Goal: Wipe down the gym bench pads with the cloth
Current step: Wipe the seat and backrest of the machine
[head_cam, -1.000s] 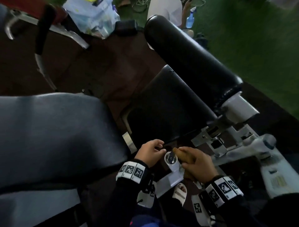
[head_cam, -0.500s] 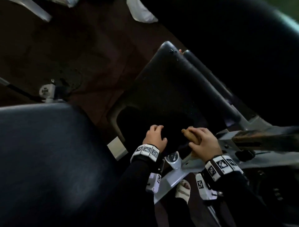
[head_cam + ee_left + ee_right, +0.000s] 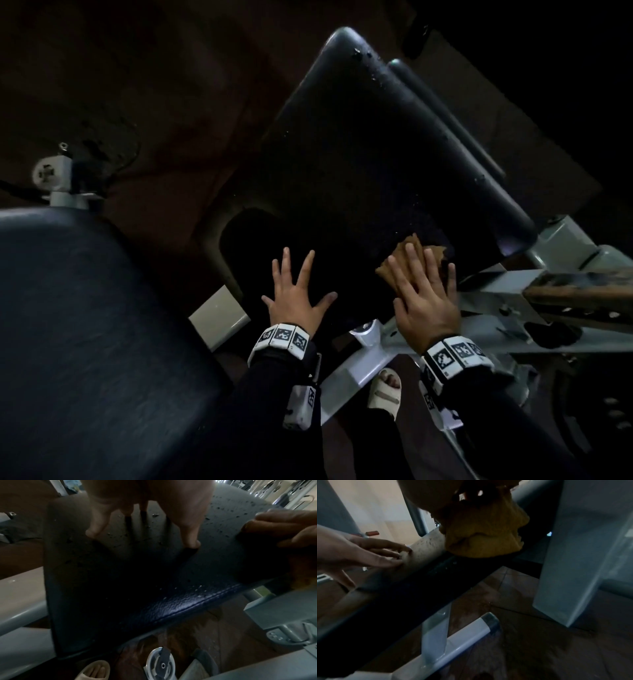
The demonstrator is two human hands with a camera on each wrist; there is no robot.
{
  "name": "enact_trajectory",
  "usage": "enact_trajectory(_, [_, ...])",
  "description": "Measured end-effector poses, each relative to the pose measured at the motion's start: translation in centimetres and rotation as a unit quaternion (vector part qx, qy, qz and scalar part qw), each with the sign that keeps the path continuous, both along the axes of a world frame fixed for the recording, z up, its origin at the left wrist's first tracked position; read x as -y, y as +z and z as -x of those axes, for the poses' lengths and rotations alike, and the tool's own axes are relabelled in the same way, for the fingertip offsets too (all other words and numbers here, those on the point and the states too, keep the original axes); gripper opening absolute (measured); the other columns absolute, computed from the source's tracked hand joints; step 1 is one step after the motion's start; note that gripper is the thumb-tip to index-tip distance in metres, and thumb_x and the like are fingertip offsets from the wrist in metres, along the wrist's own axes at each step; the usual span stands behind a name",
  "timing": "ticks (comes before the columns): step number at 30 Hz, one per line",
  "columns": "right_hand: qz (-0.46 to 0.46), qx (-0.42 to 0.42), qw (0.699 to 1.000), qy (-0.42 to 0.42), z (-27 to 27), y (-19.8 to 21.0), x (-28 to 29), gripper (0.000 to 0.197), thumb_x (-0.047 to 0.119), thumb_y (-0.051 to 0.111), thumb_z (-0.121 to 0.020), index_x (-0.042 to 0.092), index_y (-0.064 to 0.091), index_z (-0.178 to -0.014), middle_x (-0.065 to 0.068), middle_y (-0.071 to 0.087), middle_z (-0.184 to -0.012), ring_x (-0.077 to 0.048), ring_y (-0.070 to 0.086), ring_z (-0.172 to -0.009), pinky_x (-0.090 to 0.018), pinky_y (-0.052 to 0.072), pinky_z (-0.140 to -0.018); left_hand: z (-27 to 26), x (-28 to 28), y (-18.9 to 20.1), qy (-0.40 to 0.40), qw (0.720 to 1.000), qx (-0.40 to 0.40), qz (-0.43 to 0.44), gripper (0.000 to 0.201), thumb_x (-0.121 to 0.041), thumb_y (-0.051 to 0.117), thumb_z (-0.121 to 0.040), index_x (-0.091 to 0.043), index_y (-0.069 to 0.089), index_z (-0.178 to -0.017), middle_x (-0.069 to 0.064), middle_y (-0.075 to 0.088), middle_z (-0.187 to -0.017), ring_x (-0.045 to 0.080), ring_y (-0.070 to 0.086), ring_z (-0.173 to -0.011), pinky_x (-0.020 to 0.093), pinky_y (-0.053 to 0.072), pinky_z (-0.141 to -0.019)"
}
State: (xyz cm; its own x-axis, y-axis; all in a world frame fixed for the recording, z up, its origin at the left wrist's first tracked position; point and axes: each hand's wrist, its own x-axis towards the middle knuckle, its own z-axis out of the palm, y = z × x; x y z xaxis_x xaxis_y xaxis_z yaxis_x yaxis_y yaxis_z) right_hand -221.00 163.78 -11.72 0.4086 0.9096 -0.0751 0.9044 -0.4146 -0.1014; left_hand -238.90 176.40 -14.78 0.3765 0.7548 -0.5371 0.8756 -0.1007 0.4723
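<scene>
Pressing flat with straight fingers [image 3: 416, 270] held close together, the right hand [image 3: 423, 301] pins a crumpled yellow-brown cloth [image 3: 394, 265] against the near right corner of the dark blue bench pad [image 3: 359, 154]. From the right wrist view the cloth [image 3: 484, 534] bulges out from under the palm, bunched in folds and lying on the pad's edge [image 3: 423, 574]. To its left, apart from the cloth, the left hand [image 3: 298, 301] lies on the same pad with its fingers [image 3: 286, 263] spread wide and straight, the thumb splayed toward the right hand. In the left wrist view the fingertips [image 3: 191, 542] touch the pad's surface [image 3: 137, 574], which is textured, stitched along its near seam and dotted with small droplets or specks; I cannot tell which.

Both wrists carry white bands with black square markers over dark sleeves [image 3: 274, 394]. Below the pad run the grey metal frame tubes [image 3: 356, 370] of the machine, and a foot in a pale sandal [image 3: 385, 390] stands on the dark brown floor [image 3: 137, 85] between the arms. A second, larger dark pad [image 3: 85, 325] fills the lower left of the head view, and a pale square tube end [image 3: 219, 315] shows between the two pads.
</scene>
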Motion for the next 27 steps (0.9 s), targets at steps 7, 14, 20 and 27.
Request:
enact_trajectory(7, [0.028, 0.012, 0.999, -0.02, -0.7, -0.9, -3.6, 0.056, 0.046, 0.025, -0.094, 0.035, 0.015, -0.148, 0.003, 0.003, -0.158, -0.02, -0.008, -0.145, -0.04, -0.006, -0.117, 0.8, -0.1, -1.2, -0.014, 0.999, 0.036, 0.016, 0.092, -0.063, 0.063, -0.075, -0.063, -0.002, -0.139, -0.033, -0.035, -0.142, 0.019, -0.027, -0.142, 0.073, 0.008, -0.103])
enact_trajectory(14, [-0.009, 0.008, 0.994, 0.108, 2.8, -2.7, -7.0, 0.051, 0.037, 0.037, -0.093, 0.025, 0.039, -0.142, -0.008, 0.03, -0.152, -0.032, 0.022, -0.141, -0.048, 0.013, -0.114, 0.9, -0.2, -1.1, 0.002, 0.999, 0.05, 0.012, 0.093, -0.051, 0.071, -0.075, -0.065, 0.003, -0.138, -0.03, -0.022, -0.151, 0.017, -0.024, -0.143, 0.073, 0.01, -0.103])
enact_trajectory(20, [0.004, -0.003, 0.986, 0.165, 3.9, -3.7, 1.3, 0.052, 0.024, 0.033, -0.093, 0.028, 0.032, -0.145, 0.005, 0.007, -0.158, -0.022, 0.008, -0.145, -0.046, 0.011, -0.114, 0.9, -0.2, -1.0, 0.021, 0.997, 0.067, 0.015, 0.094, -0.041, 0.075, -0.076, -0.064, 0.008, -0.138, -0.029, -0.016, -0.153, 0.016, -0.022, -0.143, 0.073, 0.008, -0.104])
enact_trajectory(27, [-0.036, 0.045, 0.998, 0.028, -0.8, -0.4, -1.0, 0.049, 0.028, 0.036, -0.092, 0.029, 0.041, -0.141, -0.004, 0.032, -0.15, -0.029, 0.019, -0.143, -0.048, 0.015, -0.114, 0.5, -0.2, -1.0, 0.028, 0.997, 0.065, 0.021, 0.096, -0.036, 0.076, -0.076, -0.061, 0.009, -0.14, -0.026, -0.012, -0.154, 0.019, -0.023, -0.143, 0.074, 0.007, -0.103])
